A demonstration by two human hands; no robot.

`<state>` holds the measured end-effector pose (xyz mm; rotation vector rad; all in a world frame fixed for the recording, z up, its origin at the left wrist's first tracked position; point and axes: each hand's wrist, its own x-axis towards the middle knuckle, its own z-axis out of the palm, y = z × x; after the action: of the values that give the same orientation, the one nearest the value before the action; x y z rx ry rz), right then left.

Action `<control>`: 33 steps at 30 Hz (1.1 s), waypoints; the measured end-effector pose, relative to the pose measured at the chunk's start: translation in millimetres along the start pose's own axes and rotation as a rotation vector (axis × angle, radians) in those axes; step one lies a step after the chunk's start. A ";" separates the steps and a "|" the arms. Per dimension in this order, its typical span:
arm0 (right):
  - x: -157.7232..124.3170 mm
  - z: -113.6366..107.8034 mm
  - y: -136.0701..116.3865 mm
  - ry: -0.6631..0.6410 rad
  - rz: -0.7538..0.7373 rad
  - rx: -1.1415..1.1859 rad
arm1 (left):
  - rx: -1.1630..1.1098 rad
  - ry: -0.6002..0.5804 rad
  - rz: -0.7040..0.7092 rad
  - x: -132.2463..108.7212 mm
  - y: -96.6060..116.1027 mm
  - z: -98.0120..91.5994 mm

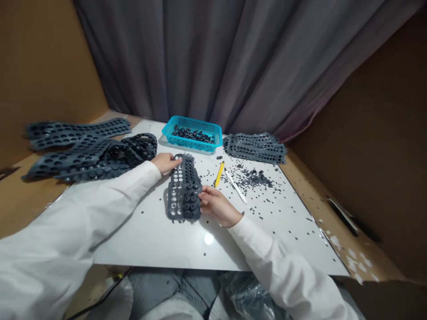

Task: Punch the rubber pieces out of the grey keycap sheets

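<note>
1. Grey curtain [193, 58]: hangs in folds behind the desk [140, 242].
2. Left panel [43, 62]: brown, upright, beside the curtain.
3. Right panel [376, 129]: brown, upright, in shadow.
4. Slender black-and-white object [342, 216]: lies beside the right panel.
5. White scraps [352, 262]: lie scattered near the desk's right front corner.
6. Clear plastic [253, 293]: sits below the desk's front edge.

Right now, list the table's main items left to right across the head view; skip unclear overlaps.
Pile of grey perforated rubber-like sheets, dark grey perforated sheet with round knobs, slim yellow pen-like tool, slim white pen-like tool, loose heap of small black pieces.
</note>
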<state>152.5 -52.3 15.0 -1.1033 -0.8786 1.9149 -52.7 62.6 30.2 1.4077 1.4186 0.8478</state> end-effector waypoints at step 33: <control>23.6 -0.8 -12.2 -0.158 -0.615 -1.146 | -0.183 -0.175 0.113 -90.4 -41.9 54.5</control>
<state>148.1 -26.1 15.6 -1.0508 -2.2289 0.9096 -24.5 -38.2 -13.7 1.3951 1.1097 0.8799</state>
